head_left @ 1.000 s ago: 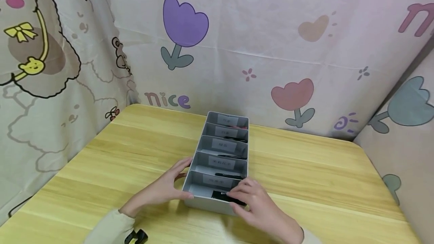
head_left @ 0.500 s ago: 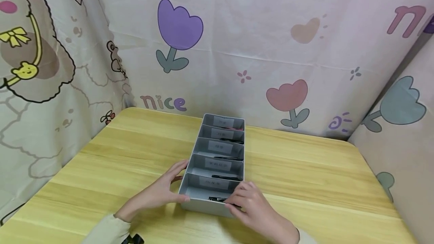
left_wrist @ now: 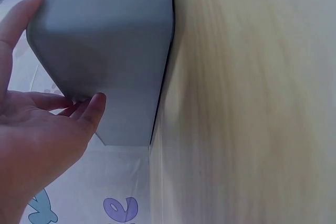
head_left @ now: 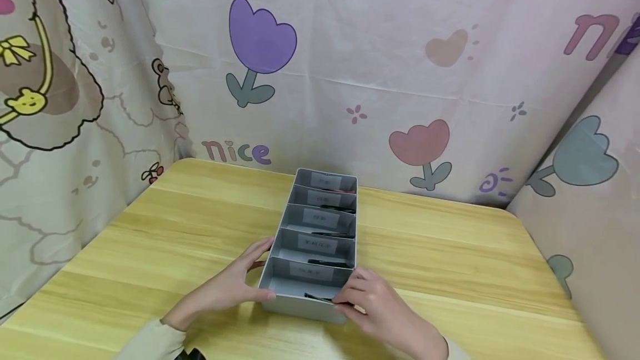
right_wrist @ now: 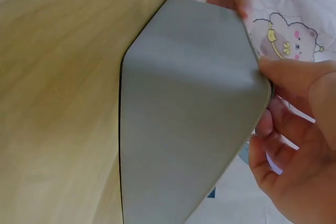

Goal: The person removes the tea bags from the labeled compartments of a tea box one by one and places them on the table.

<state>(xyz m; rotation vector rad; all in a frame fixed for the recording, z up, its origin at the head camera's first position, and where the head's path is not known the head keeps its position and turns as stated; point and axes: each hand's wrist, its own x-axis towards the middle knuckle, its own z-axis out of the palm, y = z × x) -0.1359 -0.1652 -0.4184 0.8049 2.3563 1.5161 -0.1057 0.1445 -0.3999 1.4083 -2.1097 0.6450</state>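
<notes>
A long grey divided box stands on the table in the head view, its compartments in a row and each with a paper label. My left hand holds its near left corner, thumb at the front rim and fingers along the left side. At the near right corner my right hand has its fingers over the rim and its thumb outside. It pinches a flat black packet in the nearest compartment; the packet's right part is hidden by the fingers. A dark edge shows between the fingers in the right wrist view.
Dark flat packets lie in the other compartments, such as a black one in the second from the front. A red one shows in the farthest. Beyond the wooden table hangs a printed curtain.
The black packet has turned from lying flat to more edge-on, and sits nearer the front wall under my right fingers. The left hand keeps its place on the corner. The head view has shifted slightly.
</notes>
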